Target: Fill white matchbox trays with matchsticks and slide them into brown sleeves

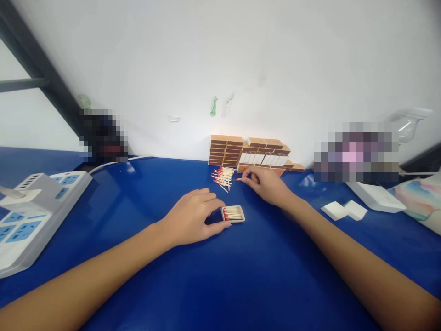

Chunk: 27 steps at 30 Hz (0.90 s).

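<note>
A white matchbox tray [243,214] with several red-headed matches lying in it rests on the blue table. The thumb and index finger of my left hand [195,214] grip its left end. Beyond it lies a loose pile of matches [223,176], their red heads mostly to the left. My right hand [265,184] is just right of this pile, finger and thumb pinched on a match [238,179], of which the red head shows. Behind my right hand, brown matchboxes [225,149] stand stacked against the wall, with a row of white pieces [263,159] among them.
A white power strip [74,188] with blue sockets lies at the left, its cable [113,162] running along the wall. To the right are two small white pieces [344,210], a white box-like object [379,197] and a patterned item [418,197]. Two areas by the wall are pixelated.
</note>
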### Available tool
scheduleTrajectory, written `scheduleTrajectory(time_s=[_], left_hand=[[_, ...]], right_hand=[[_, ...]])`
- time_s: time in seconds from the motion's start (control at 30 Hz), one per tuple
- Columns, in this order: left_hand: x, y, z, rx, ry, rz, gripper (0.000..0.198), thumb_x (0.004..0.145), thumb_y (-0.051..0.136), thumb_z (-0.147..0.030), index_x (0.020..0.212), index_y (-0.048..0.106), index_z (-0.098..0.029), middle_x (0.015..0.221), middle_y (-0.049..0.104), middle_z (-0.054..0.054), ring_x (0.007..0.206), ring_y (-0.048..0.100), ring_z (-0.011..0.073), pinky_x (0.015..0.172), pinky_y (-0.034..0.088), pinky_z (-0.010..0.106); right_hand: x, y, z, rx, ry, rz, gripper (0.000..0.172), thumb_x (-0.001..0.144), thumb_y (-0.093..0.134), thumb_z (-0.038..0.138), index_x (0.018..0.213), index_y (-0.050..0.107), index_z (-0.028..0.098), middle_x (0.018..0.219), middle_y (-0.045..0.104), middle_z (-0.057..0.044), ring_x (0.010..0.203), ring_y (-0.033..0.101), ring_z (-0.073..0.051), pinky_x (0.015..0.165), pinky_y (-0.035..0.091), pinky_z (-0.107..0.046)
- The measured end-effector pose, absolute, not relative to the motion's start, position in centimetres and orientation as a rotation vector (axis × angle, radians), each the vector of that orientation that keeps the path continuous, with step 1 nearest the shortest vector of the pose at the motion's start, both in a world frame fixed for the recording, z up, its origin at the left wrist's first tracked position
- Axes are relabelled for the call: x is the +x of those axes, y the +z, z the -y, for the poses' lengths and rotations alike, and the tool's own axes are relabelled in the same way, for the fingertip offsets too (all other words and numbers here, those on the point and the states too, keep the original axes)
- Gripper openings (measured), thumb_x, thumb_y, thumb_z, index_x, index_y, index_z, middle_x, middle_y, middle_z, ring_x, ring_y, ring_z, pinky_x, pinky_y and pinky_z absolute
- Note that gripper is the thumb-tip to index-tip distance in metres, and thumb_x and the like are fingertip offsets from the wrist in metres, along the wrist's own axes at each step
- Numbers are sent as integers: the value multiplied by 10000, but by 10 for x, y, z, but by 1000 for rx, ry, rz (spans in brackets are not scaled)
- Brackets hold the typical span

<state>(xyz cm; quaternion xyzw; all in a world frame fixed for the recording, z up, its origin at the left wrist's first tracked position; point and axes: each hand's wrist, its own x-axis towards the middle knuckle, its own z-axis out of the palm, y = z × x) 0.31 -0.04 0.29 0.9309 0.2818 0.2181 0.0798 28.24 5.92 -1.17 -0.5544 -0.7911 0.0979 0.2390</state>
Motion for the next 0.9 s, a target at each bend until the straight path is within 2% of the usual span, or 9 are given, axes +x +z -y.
scheduleTrajectory(time_s=[0.27,0.53,0.77,0.9], left_hand=[[3,4,-1,2777,641,-863,286,959,680,-447,1052,732,-182,804,637,15,773,574,181,737,451,328],[2,3,-1,2781,653,-863,289,963,673,-454,1046,729,-182,794,634,16,768,574,180,734,456,330],[2,4,-2,2778,653,-867,286,957,678,-451,1056,727,-187,792,636,13,760,577,180,732,458,329],[1,3,-2,2760,651,-895,283,949,690,-446,1052,730,-185,796,637,14,761,573,180,719,448,324]], right_hand=[[285,-12,-56,-1518,302,2219,171,984,546,346,904,602,205,835,676,-58,741,590,-200,682,392,-308],[288,-11,-55,-1555,285,2218,237,983,585,442,1005,598,206,656,549,25,600,502,-174,590,344,-293],[286,-13,-55,-1605,252,2227,194,1004,538,352,903,604,201,863,691,-76,756,607,-212,672,385,-318],[282,-4,-42,-1581,297,2245,184,1011,524,338,912,600,202,858,697,-66,755,614,-208,678,399,-316]])
